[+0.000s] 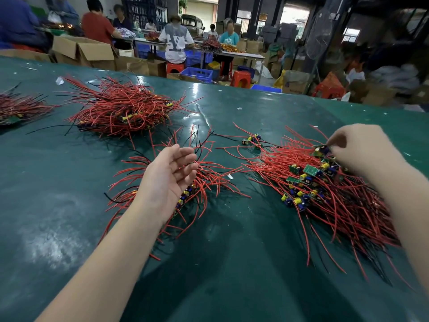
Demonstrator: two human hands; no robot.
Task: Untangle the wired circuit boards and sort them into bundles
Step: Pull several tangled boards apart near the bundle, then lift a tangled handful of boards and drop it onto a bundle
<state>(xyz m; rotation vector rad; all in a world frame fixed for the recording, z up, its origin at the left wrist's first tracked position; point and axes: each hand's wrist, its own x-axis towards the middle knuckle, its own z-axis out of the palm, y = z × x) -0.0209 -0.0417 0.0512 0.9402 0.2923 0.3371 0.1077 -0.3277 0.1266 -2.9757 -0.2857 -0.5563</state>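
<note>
Far-left wire bundle (16,108) cut off by frame edge. Right hand (362,147) motion-blurred, its fingertips hidden behind a circuit board (321,150). Background workers (176,40) blurred.

We are in a factory workshop: seated workers (175,40) at long white tables (241,54), brown cardboard cartons (92,53), blue plastic crates (197,74), red plastic stools (240,79), a large standing fan (319,34).

I see a tangled heap (329,189) of small green circuit boards with red and black wires at right on the table. A smaller bundle (190,182) lies centre, a larger sorted pile (123,110) farther back left.
</note>
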